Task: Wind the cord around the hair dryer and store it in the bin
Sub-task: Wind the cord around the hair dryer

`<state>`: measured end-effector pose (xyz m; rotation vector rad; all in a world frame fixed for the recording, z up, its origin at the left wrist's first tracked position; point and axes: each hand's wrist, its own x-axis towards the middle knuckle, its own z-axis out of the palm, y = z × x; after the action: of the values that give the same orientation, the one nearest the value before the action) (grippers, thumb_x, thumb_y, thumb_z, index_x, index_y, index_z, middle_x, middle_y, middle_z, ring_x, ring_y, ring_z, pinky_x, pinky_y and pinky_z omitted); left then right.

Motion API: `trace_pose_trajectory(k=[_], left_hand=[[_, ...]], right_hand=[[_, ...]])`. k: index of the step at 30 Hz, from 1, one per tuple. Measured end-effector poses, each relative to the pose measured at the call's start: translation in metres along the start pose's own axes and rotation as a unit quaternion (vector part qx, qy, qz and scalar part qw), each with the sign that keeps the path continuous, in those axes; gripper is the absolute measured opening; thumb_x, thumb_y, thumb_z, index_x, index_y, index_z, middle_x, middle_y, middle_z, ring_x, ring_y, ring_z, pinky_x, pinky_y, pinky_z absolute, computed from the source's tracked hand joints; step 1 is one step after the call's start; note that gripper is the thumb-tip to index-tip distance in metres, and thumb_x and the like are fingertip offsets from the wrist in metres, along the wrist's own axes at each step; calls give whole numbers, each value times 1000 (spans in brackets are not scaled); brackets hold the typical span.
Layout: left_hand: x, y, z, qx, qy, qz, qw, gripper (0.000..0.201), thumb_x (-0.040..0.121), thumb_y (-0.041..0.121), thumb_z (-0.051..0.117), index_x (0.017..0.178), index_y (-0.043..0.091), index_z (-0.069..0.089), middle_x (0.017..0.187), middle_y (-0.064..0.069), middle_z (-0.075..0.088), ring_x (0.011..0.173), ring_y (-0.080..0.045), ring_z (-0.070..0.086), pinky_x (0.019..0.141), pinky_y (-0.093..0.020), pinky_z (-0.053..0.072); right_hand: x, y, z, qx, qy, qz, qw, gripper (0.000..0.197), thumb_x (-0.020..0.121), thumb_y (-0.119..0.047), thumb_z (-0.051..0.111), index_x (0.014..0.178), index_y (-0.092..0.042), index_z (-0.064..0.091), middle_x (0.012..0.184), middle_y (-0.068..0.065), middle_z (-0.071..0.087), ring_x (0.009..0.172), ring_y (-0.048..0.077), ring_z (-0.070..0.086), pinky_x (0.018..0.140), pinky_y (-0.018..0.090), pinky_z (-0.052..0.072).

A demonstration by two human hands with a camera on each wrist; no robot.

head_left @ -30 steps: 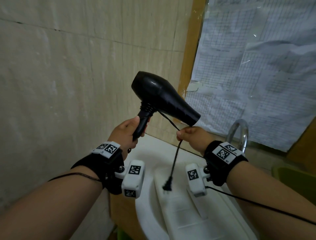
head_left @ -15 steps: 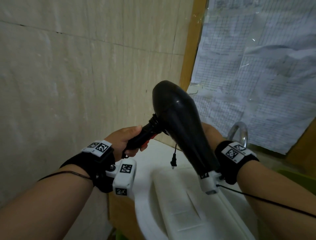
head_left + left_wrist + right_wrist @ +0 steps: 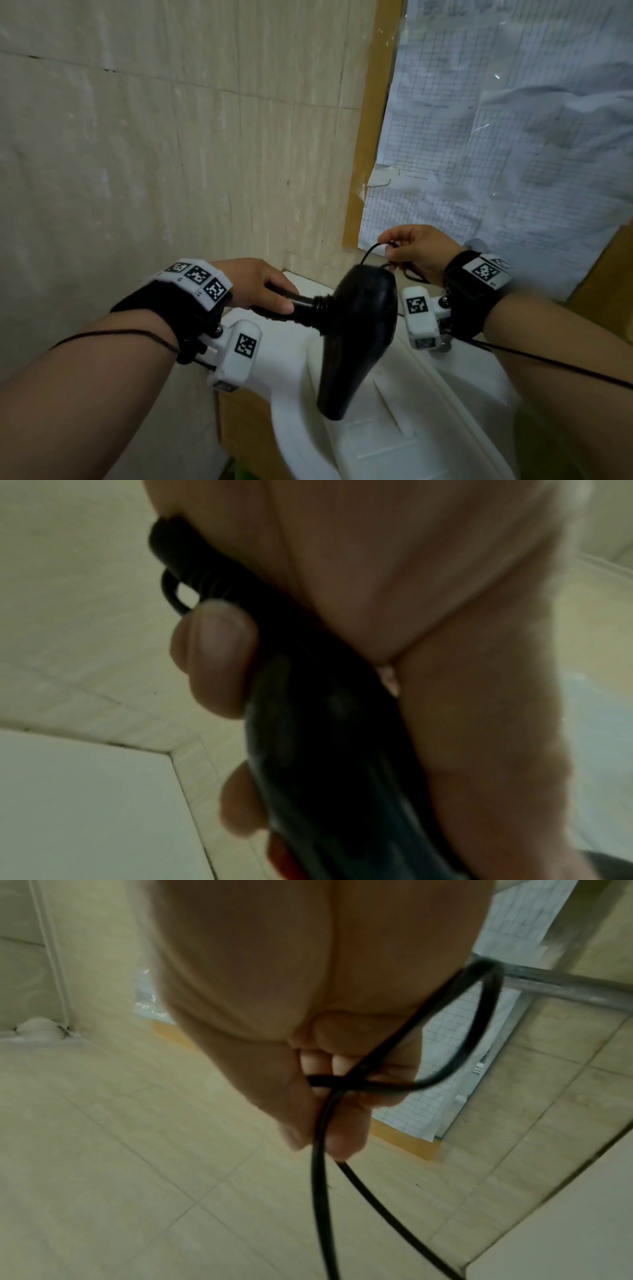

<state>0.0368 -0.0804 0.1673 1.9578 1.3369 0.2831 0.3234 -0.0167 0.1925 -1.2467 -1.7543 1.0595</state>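
Observation:
The black hair dryer [image 3: 356, 329] hangs over the white sink with its nozzle pointing down toward me. My left hand [image 3: 260, 287] grips its handle [image 3: 308, 710], fingers curled round it. My right hand [image 3: 414, 251] is behind the dryer's rear end and pinches the thin black cord [image 3: 371, 251], which arcs down onto the dryer body. In the right wrist view the cord [image 3: 342, 1091] crosses over itself in a loop at my fingertips. The plug is hidden, and no bin shows.
A white sink [image 3: 394, 438] lies below the dryer, with a tiled wall [image 3: 171, 154] to the left. A wooden-framed window covered in gridded paper [image 3: 496, 154] stands behind my right hand. A thin black cable [image 3: 548, 365] runs from my right wrist device.
My left hand has lowered and tipped the dryer from nozzle-right to nozzle-down. My right hand carried the cord up behind the dryer's rear; the dangling plug is out of sight now.

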Motion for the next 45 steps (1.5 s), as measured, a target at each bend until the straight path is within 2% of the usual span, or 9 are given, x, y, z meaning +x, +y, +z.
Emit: trace_pose_trajectory(k=[6,11,16,22,25,29,35,39,45], left_hand=[[13,20,14,211,55,-78,973,30,78,45,67,101,26,72,79,9,66,77,-12,61,75,-27,49],[21,11,23,289,80,-156,941,42,81,51,60,95,13,73,81,-3,70,72,-19,61,60,-25,43],[28,-5,21,171,192,-190,947,46,85,49,54,91,7,74,94,-12,75,89,-28,69,77,-31,50],[26,-13,14,-13,303,-197,932,48,93,44,44,97,4,70,81,-13,68,54,-24,49,50,-27,34],[27,-20,17,-190,357,-166,899,45,92,45,45,98,7,68,74,-11,64,45,-22,40,47,-24,29],[31,-18,27,-350,387,-96,848,40,91,45,47,87,11,66,73,-13,60,44,-20,34,47,-24,28],[29,-15,31,-443,397,-33,803,40,92,46,44,89,14,68,72,-8,59,39,-15,31,43,-22,25],[23,-12,33,-516,387,10,764,37,93,46,42,84,18,64,69,-3,58,37,-11,32,46,-24,23],[18,-9,35,-526,366,65,765,39,96,46,37,81,20,63,67,-1,57,35,-9,31,50,-28,17]], right_hand=[[2,-7,16,-4,66,-29,997,22,80,5,61,90,-13,67,71,4,61,69,20,64,71,28,53],[-7,-33,17,133,82,-77,985,21,88,7,50,99,-9,60,69,5,54,60,15,58,57,18,52],[-15,-40,17,226,69,-79,968,26,92,4,40,88,-13,60,66,5,50,50,12,49,57,23,47],[-12,-25,15,274,151,-19,950,28,84,5,35,78,-11,58,59,5,45,39,11,36,50,25,31],[-13,-15,19,172,157,-15,973,28,81,7,38,72,-13,56,57,2,41,39,12,35,47,25,28],[-17,-7,34,-32,103,-11,994,22,79,2,57,92,-16,60,57,-2,44,49,14,39,48,24,33],[-11,6,46,-61,110,1,992,18,81,-16,64,65,-23,65,63,0,56,51,11,43,50,20,37],[-8,16,47,119,107,53,986,32,94,-18,44,65,-11,55,44,0,37,46,16,35,49,25,29],[-8,21,45,389,162,180,889,36,98,-26,33,68,-11,43,34,-1,36,44,16,36,53,29,38]])
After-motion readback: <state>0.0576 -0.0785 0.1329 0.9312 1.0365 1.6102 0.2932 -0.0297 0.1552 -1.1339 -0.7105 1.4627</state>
